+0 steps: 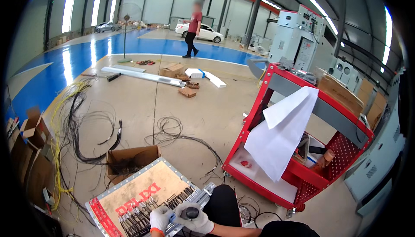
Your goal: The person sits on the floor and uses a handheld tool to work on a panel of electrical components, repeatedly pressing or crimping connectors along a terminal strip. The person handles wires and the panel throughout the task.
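Beige workshop floor [212, 111], red tool cart [269, 185] off right. Our gloved right hand [200, 223] grips dark rounded tool handle [190, 213]. Our gloved left hand [161, 218] just beside, fingers bent, hold unclear; row of dark cables [142, 216] lies near both, on wooden board [169, 177].

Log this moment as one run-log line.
left hand: gloved, near dark wires | right hand: gloved, gripping dark tool | board: bearing the wires | red cart: at right, white sheet hanging
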A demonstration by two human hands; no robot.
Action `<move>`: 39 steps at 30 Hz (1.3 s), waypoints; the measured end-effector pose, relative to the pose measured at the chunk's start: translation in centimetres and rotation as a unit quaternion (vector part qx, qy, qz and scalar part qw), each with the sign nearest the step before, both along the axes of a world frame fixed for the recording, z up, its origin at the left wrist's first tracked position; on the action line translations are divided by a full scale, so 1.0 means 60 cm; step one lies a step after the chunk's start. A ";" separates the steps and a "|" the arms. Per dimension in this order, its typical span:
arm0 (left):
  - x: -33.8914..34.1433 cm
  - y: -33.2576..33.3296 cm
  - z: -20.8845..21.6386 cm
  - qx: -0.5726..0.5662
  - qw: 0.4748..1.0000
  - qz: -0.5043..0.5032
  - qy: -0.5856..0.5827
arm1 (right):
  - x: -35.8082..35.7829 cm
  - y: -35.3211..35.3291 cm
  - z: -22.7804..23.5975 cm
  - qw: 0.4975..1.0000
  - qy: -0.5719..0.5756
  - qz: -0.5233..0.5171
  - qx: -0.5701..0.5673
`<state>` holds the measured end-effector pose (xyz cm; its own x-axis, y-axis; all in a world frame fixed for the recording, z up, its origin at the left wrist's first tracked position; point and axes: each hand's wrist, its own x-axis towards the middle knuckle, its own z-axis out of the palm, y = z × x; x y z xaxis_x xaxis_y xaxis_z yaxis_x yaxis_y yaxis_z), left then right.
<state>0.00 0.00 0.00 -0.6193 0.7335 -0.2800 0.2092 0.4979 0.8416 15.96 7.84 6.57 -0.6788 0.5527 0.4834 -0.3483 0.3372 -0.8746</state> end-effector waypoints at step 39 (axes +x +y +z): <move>0.006 0.015 -0.017 -0.049 0.998 0.018 -0.047 | -0.026 0.070 0.076 0.882 0.141 -0.068 -0.445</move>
